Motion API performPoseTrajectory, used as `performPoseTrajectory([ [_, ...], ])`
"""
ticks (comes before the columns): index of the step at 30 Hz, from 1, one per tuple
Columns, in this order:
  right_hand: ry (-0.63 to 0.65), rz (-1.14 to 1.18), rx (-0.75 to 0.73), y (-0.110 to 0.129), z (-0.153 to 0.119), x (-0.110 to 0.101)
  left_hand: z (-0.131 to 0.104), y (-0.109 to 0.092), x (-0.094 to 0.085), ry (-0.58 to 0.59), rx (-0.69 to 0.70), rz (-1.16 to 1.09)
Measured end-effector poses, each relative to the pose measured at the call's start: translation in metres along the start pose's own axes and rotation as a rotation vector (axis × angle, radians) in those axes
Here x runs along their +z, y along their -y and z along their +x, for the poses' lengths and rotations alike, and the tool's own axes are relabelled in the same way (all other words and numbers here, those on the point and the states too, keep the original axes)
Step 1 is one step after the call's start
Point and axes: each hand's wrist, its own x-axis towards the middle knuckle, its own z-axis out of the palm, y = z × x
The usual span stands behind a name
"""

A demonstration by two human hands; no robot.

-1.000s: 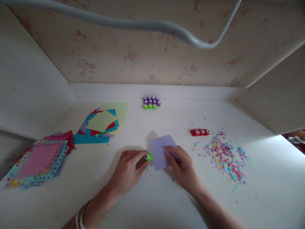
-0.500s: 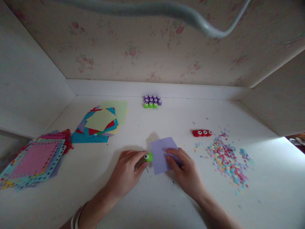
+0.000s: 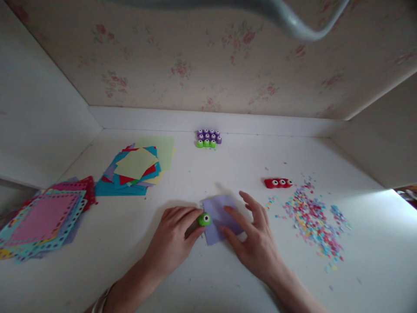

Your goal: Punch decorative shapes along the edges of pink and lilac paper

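Note:
Between its thumb and fingers my left hand (image 3: 177,234) grips a small green craft punch (image 3: 204,219), with a star shape on its white round top. The punch sits at the left edge of a square of lilac paper (image 3: 216,234), which lies on the table; whether the edge is inside the punch's slot I cannot tell. Over the right part of the paper is my right hand (image 3: 256,237), fingers spread, the index finger and thumb tips at the sheet. Whether they touch it is unclear.
At the back stand several purple and green punches (image 3: 208,138). Three red punches (image 3: 278,183) lie right, beside scattered confetti (image 3: 312,215). Left are a pile of coloured paper (image 3: 137,165) and a stack of sheets with punched borders (image 3: 45,217). A grey cable or tube (image 3: 302,32) crosses the top.
The lilac paper has come down flat and slightly left, to the green punch. My right hand has let go of it and spread its fingers. The punch has turned top up.

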Motion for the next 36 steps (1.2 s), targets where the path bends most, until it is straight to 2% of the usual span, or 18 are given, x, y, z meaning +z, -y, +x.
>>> performPoseTrajectory([
  [2,0.067,-0.064,-0.079,-0.002,0.0,-0.001,0.0,0.0,0.0,0.004,-0.009,0.006],
  [5,0.253,-0.123,-0.173,-0.004,0.002,0.0,0.0,-0.002,-0.001,0.032,-0.018,0.009],
  [7,0.307,-0.163,-0.194,-0.004,0.003,0.001,0.0,-0.002,-0.001,0.034,-0.023,0.006],
  [22,0.236,-0.226,-0.336,-0.017,0.007,0.008,0.003,0.004,0.0,-0.013,-0.006,0.0],
  [28,0.203,-0.199,-0.345,-0.021,0.008,0.009,0.005,0.007,-0.001,0.008,0.012,0.0],
  [36,0.228,-0.194,-0.314,-0.019,0.008,0.007,0.003,0.005,0.001,-0.006,-0.003,0.003],
])
